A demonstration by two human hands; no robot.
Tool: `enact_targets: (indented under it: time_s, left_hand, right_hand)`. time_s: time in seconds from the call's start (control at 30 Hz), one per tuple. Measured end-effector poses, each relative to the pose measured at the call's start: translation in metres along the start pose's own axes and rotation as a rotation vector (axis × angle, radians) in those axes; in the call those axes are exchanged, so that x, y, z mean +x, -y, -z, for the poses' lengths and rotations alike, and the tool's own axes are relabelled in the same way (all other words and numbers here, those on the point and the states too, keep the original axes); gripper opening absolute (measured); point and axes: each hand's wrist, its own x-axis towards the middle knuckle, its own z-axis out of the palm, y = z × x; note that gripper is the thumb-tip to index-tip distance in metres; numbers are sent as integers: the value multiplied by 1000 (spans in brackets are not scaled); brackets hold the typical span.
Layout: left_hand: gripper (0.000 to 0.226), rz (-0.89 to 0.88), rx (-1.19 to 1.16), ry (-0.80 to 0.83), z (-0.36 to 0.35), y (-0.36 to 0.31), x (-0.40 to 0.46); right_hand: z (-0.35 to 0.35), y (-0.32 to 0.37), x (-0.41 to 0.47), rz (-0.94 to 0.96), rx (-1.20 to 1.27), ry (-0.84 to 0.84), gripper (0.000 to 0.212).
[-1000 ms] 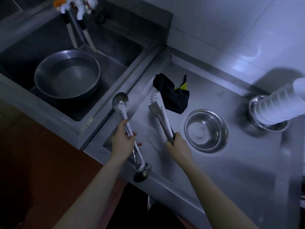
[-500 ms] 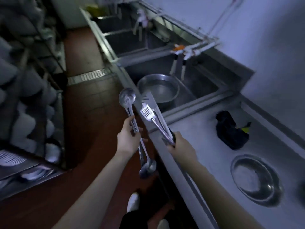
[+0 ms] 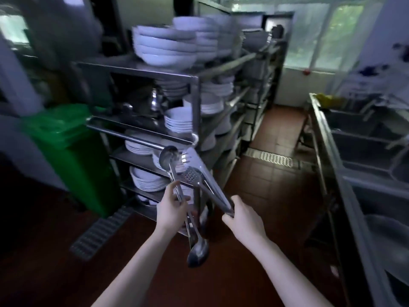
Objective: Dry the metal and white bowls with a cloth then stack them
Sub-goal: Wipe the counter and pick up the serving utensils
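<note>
Item: our left hand [image 3: 171, 206] grips two ladles [image 3: 177, 187], our right hand [image 3: 242, 216] grips the tongs [image 3: 208, 185], both just before the steel rack [image 3: 194, 103] of white bowls [image 3: 163, 44]. We judge utensils are being put away, with drying not yet begun; next comes shelving them. Half a second ago we faced the sink counter; the metal bowl and cloth are now out of view.

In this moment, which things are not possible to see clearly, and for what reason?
- Head view: the shelf rack and its white bowls are motion-blurred, so no exact count.
- Ladle handles are hidden inside the left hand.
- Tong ends overlap the plates behind; their shape is unclear.
- The sinks are cut by the right edge.
- The right hand hides the tongs' hinge.
</note>
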Motion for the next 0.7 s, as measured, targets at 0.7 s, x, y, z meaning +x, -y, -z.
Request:
enact_targets:
  time_s: [0.7]
  left_hand:
    - [50, 100, -156, -318, 183, 46, 362]
  right_hand:
    - [-88, 248, 365, 188, -82, 13, 40]
